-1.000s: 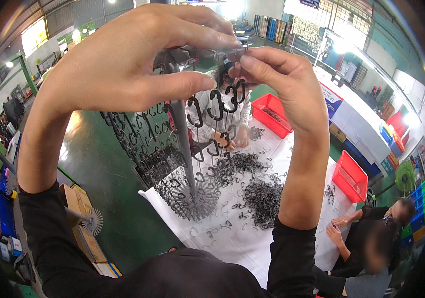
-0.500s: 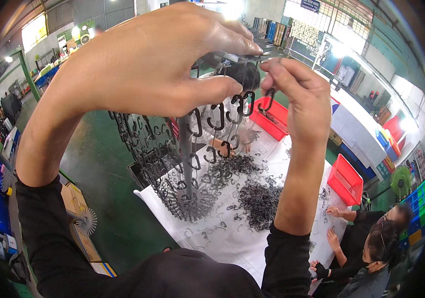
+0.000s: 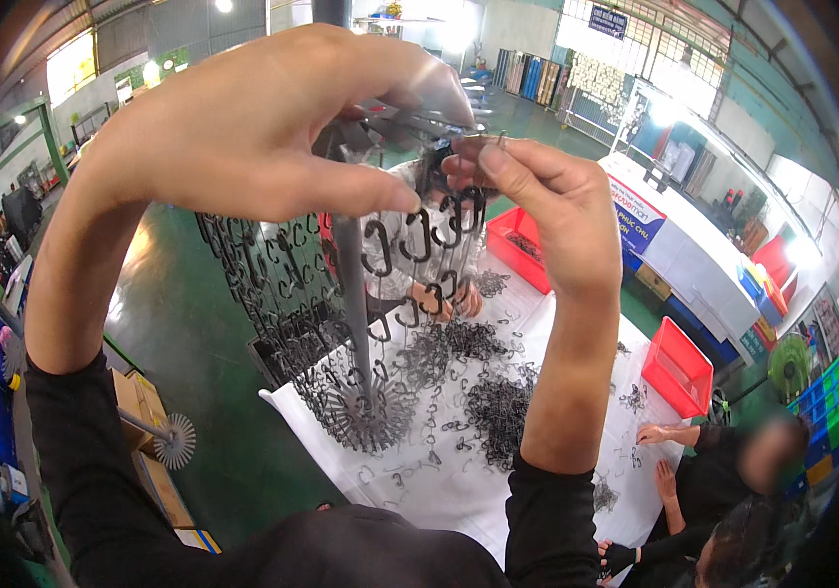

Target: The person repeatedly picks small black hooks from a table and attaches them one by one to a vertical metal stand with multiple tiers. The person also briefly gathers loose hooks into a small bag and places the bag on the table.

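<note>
My left hand (image 3: 253, 137) is curled over the grey metal prongs (image 3: 414, 125) at the top of a rack, its thumb apart below them. My right hand (image 3: 561, 201) pinches at the outer ends of these prongs; a black C-shaped clip (image 3: 479, 203) hangs directly under its fingertips. The fingertips partly hide what they grip. More black clips (image 3: 416, 237) hang in columns around the rack's grey pole (image 3: 351, 284). At the lower end of the pole, a round base of fanned prongs (image 3: 365, 416) stands over the white-covered table (image 3: 439, 519).
A large pile of black clips (image 3: 498, 416) lies on the table. Opposite me, a person in a light top (image 3: 419, 260) handles clips. Two red bins (image 3: 679, 367) stand along the right and far sides. Co-workers' hands (image 3: 664, 433) rest at the right edge.
My right hand has moved left, bringing the clip beneath its fingers close to the hanging ones. My left hand has shifted slightly left and lower.
</note>
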`<act>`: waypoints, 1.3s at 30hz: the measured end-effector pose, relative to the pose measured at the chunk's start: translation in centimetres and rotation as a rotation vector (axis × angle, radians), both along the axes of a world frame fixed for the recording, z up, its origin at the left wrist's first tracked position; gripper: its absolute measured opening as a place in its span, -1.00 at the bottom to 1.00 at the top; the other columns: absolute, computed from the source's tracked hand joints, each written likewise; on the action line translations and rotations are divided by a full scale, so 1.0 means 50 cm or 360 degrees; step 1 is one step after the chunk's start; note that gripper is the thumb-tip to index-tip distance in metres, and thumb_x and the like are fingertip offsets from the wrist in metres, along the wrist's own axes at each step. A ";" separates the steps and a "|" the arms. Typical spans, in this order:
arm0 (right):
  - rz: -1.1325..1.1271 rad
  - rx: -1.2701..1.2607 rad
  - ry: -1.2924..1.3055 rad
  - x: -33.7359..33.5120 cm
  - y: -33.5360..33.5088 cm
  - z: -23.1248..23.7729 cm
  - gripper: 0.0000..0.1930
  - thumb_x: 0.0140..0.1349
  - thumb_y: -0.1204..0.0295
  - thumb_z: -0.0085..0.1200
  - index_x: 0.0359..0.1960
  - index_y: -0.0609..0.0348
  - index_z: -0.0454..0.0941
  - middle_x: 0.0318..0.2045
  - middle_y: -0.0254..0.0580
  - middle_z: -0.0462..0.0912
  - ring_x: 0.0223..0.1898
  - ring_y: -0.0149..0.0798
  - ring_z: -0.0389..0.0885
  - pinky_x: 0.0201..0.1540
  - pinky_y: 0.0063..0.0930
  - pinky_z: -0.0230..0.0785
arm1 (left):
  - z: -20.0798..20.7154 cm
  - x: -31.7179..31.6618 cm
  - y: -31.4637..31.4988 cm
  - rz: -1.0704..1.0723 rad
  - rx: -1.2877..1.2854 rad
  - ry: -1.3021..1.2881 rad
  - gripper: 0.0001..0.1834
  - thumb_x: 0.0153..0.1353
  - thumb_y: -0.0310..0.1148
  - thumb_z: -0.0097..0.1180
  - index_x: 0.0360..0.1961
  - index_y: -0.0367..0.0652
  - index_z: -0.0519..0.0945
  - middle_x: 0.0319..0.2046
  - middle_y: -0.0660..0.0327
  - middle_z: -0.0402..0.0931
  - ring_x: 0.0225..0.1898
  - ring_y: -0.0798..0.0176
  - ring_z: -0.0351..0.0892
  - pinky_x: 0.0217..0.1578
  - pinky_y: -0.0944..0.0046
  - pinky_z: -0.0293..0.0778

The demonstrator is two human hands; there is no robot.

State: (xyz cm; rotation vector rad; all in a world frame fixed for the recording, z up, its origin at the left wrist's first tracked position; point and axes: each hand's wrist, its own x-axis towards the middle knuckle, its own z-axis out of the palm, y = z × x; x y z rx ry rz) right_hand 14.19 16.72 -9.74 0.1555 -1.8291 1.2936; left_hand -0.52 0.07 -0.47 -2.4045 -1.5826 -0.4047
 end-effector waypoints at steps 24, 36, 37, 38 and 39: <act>-0.0306 -0.0092 0.0132 0.017 -0.003 -0.050 -0.82 0.20 0.49 0.10 -0.26 0.38 0.63 -0.39 -0.19 0.66 -0.33 -0.43 0.60 -0.19 -0.59 0.42 | -0.008 0.010 0.007 -0.0117 0.0216 0.0330 -0.38 -0.05 -0.28 0.24 0.10 -0.24 0.46 0.07 -0.05 0.44 0.10 -0.08 0.43 0.10 0.05 0.33; -0.0136 -0.0134 0.0270 0.003 -0.010 -0.039 -0.77 0.27 0.46 0.01 -0.20 0.43 0.57 -0.31 -0.07 0.64 -0.27 -0.30 0.61 -0.12 -0.47 0.43 | -0.010 0.008 0.003 -0.0129 0.0232 0.0330 -0.40 -0.01 -0.18 0.26 0.06 -0.26 0.50 0.01 -0.04 0.47 0.05 -0.05 0.46 0.06 0.10 0.34; -0.0168 -0.0131 0.0203 0.001 -0.013 -0.036 -0.77 0.27 0.46 0.01 -0.19 0.43 0.57 -0.31 -0.08 0.64 -0.27 -0.31 0.60 -0.13 -0.47 0.43 | -0.010 0.011 0.004 -0.0137 0.0241 0.0333 -0.39 -0.01 -0.17 0.26 0.06 -0.25 0.50 0.00 -0.04 0.48 0.05 -0.04 0.47 0.05 0.10 0.34; -0.0144 -0.0114 0.0168 -0.002 -0.014 -0.034 -0.77 0.27 0.45 0.02 -0.19 0.43 0.57 -0.31 -0.09 0.64 -0.28 -0.31 0.60 -0.14 -0.47 0.44 | -0.009 0.014 0.005 -0.0253 0.0248 0.0260 -0.43 0.02 -0.21 0.24 0.04 -0.32 0.49 -0.03 -0.06 0.49 0.00 -0.03 0.50 0.00 0.12 0.40; -0.0119 -0.0097 0.0134 -0.003 -0.014 -0.032 -0.77 0.27 0.45 0.02 -0.19 0.43 0.56 -0.32 -0.09 0.64 -0.29 -0.31 0.60 -0.15 -0.47 0.44 | -0.008 0.019 0.007 -0.0369 0.0254 0.0186 -0.46 0.06 -0.25 0.22 0.02 -0.39 0.48 -0.07 -0.09 0.51 -0.05 -0.02 0.54 -0.06 0.14 0.46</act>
